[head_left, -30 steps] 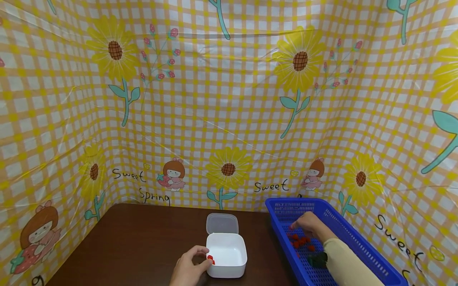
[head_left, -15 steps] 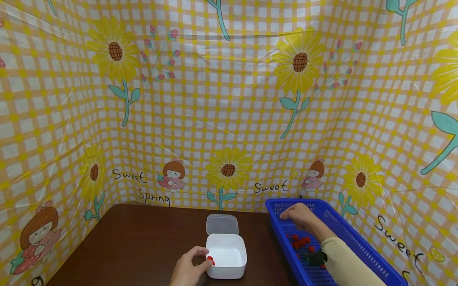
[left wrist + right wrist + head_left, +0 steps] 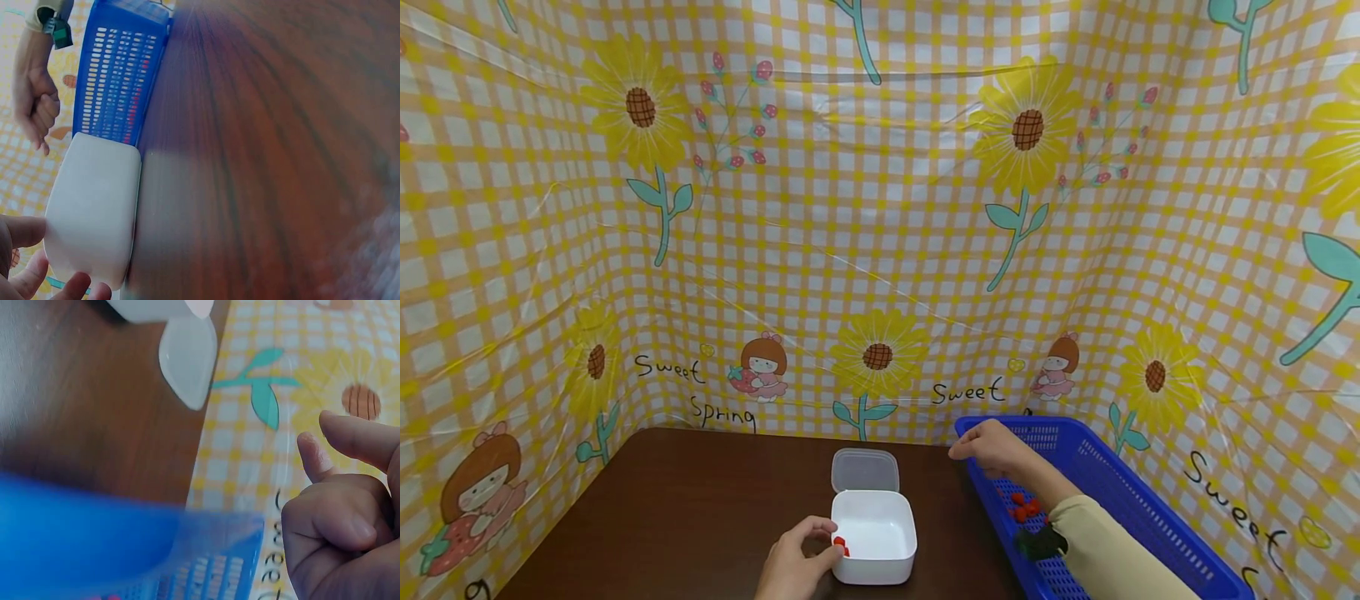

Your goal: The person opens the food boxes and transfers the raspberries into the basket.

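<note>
A white plastic box [image 3: 874,537] stands on the table, with a few small red pieces [image 3: 840,543] inside by its left wall. My left hand [image 3: 801,557] holds the box at its left side, thumb near the front corner; the left wrist view shows fingertips against the box's white side [image 3: 94,206]. My right hand [image 3: 992,450] is over the left rim of a blue basket [image 3: 970,446]. Some of its fingers [image 3: 331,519] are curled in while two point out. No object shows between the fingertips; the curled fingers' inner side is hidden. Small red pieces [image 3: 1022,508] lie in the basket.
A translucent lid [image 3: 865,471] lies right behind the box. The dark brown table [image 3: 715,508] ends at a yellow checked cloth wall [image 3: 880,208]. A dark green device [image 3: 1039,543] is on the right wrist, over the basket.
My right hand has risen from the red pieces in the basket and moved left to the basket's rim. My left hand and the box stay in place.
</note>
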